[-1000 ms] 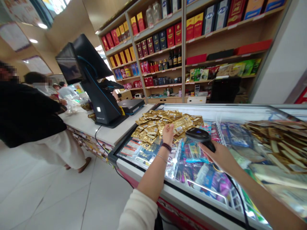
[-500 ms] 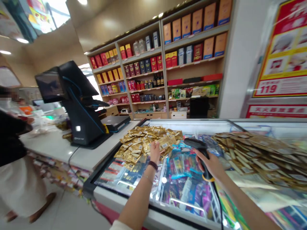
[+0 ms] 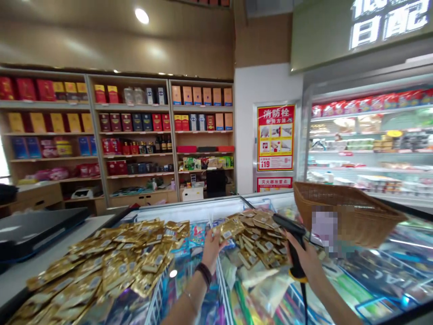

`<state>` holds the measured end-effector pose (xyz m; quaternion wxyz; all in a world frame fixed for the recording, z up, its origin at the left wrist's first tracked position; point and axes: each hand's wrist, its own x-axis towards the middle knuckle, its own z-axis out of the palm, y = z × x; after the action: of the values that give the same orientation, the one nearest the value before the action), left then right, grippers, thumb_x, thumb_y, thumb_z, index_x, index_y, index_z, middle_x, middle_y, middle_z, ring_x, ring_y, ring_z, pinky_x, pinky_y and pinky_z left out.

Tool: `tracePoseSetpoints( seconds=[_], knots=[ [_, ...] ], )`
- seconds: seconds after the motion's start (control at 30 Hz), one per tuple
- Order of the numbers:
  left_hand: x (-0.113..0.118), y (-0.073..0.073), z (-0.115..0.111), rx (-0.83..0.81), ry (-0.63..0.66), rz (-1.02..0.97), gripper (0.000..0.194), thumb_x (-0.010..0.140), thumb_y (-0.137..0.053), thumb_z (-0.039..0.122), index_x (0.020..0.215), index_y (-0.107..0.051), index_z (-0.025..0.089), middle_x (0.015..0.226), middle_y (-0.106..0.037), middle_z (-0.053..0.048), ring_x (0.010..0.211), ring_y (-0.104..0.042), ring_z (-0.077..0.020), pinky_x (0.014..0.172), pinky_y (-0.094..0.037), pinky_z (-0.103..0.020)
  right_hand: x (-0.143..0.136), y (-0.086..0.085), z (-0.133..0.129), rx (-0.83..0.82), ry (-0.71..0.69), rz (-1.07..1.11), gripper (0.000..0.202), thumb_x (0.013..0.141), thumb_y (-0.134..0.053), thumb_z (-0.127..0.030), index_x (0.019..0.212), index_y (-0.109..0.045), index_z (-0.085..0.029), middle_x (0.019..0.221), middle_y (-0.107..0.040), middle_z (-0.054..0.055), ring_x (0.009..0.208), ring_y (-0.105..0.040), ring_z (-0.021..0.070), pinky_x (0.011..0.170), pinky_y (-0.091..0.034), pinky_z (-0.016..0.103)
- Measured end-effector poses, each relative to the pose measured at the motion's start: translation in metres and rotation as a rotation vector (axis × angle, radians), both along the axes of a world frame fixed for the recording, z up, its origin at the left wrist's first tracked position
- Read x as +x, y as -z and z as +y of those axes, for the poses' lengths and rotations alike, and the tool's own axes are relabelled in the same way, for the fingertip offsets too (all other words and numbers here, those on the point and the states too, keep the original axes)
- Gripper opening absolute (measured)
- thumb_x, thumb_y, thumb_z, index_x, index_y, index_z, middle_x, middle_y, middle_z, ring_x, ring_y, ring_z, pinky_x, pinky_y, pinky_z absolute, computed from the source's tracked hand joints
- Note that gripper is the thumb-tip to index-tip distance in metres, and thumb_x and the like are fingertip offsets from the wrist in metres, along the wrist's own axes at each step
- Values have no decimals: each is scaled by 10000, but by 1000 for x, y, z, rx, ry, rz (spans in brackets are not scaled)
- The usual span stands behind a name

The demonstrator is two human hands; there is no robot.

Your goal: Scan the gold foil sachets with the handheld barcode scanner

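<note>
Grip of the left hand [image 3: 211, 248] is closed on the left end of one gold packet [image 3: 232, 228], held up at the near left edge of a packet pile; whether it touches the pile cannot be told. A dark beaded bracelet [image 3: 204, 274] circles that wrist. The right hand [image 3: 304, 257] has its grip wrapped around the handle of a black barcode scanner [image 3: 291, 228], its head tilted up and leftward toward the packet, its cord hanging below.

Beneath both hands is a glass-topped case [image 3: 189, 209], with colourful packages and white wire dividers [image 3: 221, 286] visible through the glass. A broad heap of gold packets [image 3: 115, 262] spreads over its left side; the smaller pile [image 3: 264, 232] lies between the hands, just beyond them. Right of the scanner stands a brown woven basket [image 3: 372, 225]. At far left, a flat dark device [image 3: 43, 232] rests on a pale bench [image 3: 20, 284].

Farther back are shelves of boxed goods [image 3: 135, 108], a red-and-yellow poster [image 3: 275, 137] and lit shelves [image 3: 368, 155] at right.
</note>
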<state>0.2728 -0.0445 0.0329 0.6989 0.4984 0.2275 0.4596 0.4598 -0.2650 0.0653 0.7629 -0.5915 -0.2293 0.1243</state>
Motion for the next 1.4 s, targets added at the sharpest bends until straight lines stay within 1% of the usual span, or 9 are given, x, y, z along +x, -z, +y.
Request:
tracePoseSetpoints(
  seconds=[0.17, 0.27, 0.37, 0.5, 0.7, 0.83, 1.1, 1.27, 1.4],
  knots=[
    [62, -39, -24, -39, 326, -95, 289, 844, -880, 411, 901, -724, 175, 1003, -799, -112, 1060, -778, -254, 1112, -593, -468, 18, -3, -24, 37, 104, -18, 631, 541, -854, -780, 736, -638, -220, 507, -599, -26, 341, -476, 132, 345, -359, 291],
    [63, -41, -21, -38, 292, -80, 237, 836, -892, 355, 903, -749, 178, 1081, -801, -122, 1148, -752, -261, 1177, -546, -485, 15, -4, -29, 23, 96, -49, 597, 581, -835, -777, 726, -634, -233, 518, -599, -15, 353, -487, 149, 348, -364, 309],
    [35, -27, -2, 12, 169, -28, 261, 795, -916, 314, 985, -783, 194, 1173, -798, -126, 1129, -765, -277, 1159, -551, -491, 6, -5, -22, -57, 61, -102, 527, 662, -802, -748, 657, -586, -267, 520, -607, 14, 379, -520, 183, 370, -405, 342],
    [-35, -11, 34, 180, -106, 143, 265, 799, -867, 301, 1032, -804, 191, 1160, -808, -130, 1078, -765, -297, 1109, -554, -502, -18, -6, 12, -89, -41, -127, 498, 709, -783, -733, 649, -575, -285, 513, -599, 18, 385, -521, 197, 378, -433, 360],
    [-165, -13, 71, 493, -616, 497, 215, 825, -737, 209, 1033, -790, 207, 1196, -776, -127, 1172, -702, -300, 1123, -508, -476, -86, -6, 89, -60, -316, -98, 495, 690, -829, -687, 761, -640, -235, 580, -633, -1, 389, -515, 150, 369, -401, 309],
    [-222, -10, 69, 584, -785, 846, 313, 845, -716, 213, 1153, -765, 179, 1274, -739, -169, 1277, -648, -335, 1172, -440, -492, -136, 0, 136, -74, -507, -42, 470, 705, -823, -665, 806, -666, -234, 600, -635, -10, 383, -509, 137, 350, -383, 295],
    [-224, 13, 56, 535, -752, 1219, 498, 718, -908, 505, 1108, -776, 224, 1302, -718, -181, 1323, -551, -444, 1159, -370, -563, -203, 31, 172, -126, -807, 86, 536, 633, -890, -657, 848, -684, -212, 577, -616, -38, 354, -475, 109, 330, -366, 268],
    [-226, 14, 68, 495, -770, 1003, 352, 737, -883, 270, 1061, -759, 210, 1185, -762, -144, 1225, -632, -366, 1113, -430, -498, -208, 36, 163, -151, -892, 86, 602, 606, -876, -719, 857, -693, -203, 557, -607, -43, 345, -451, 106, 341, -363, 276],
    [-230, 21, 76, 401, -686, 669, 94, 848, -755, 224, 939, -731, 213, 865, -767, -69, 889, -727, -251, 902, -542, -374, -207, 38, 156, -189, -882, 7, 604, 653, -833, -769, 798, -664, -208, 563, -626, -20, 354, -466, 109, 367, -360, 278]
  ],
)
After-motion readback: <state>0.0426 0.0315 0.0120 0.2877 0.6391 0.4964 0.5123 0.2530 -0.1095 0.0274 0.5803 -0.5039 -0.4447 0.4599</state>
